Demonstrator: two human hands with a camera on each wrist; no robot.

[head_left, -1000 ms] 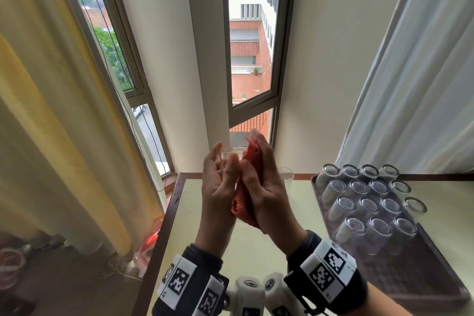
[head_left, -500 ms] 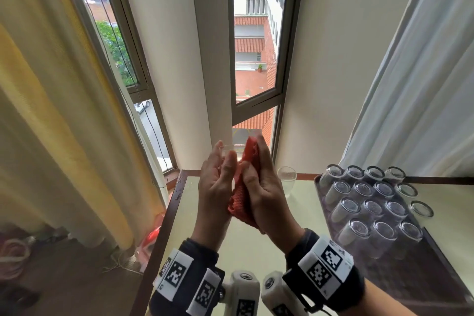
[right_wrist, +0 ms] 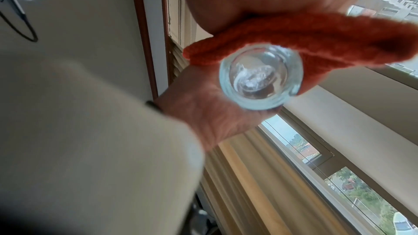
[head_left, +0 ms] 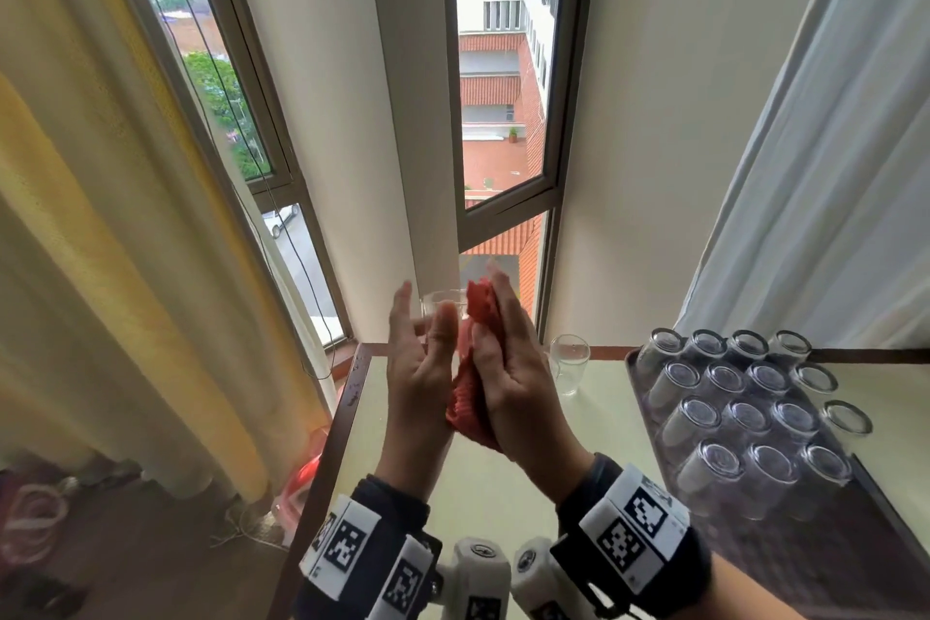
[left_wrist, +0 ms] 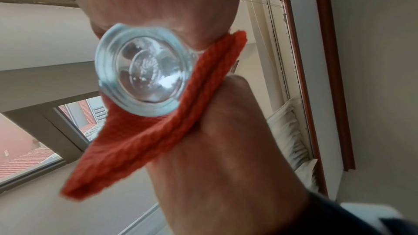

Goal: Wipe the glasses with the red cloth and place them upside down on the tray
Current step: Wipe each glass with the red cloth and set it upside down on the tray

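1. The clear drinking glass (head_left: 443, 312) is raised above the near-left part of the table, between both hands; its rim points up and away, and its thick round base (left_wrist: 144, 71) faces the wrist cameras.
2. The red cloth (head_left: 473, 368), a folded ribbed fabric, lies against the right side of the glass; its lower end hangs below the palms.
3. The left hand (head_left: 420, 378) grasps the glass; the thumb and fingers reach up along its left side with the fingertips near the rim.
4. The right hand (head_left: 508, 378) presses the cloth onto the glass; the fingers are nearly straight and lie flat along the fabric; the thumb holds the cloth edge, as far as the head view shows.
5. A second drinking glass (head_left: 568, 363) stands upright on the table (head_left: 503, 483), just right of the hands and left of the tray.
6. The dark tray (head_left: 865, 539) rests on the right part of the table; inverted glasses (head_left: 745, 418) stand on it in rows, bases up; the near end of the tray is bare.
7. One more glass (head_left: 848, 418) sits at the right edge of the tray; whether it is on or beside the tray cannot be told.
8. Both wrists carry bands with black-and-white markers (head_left: 634, 524).
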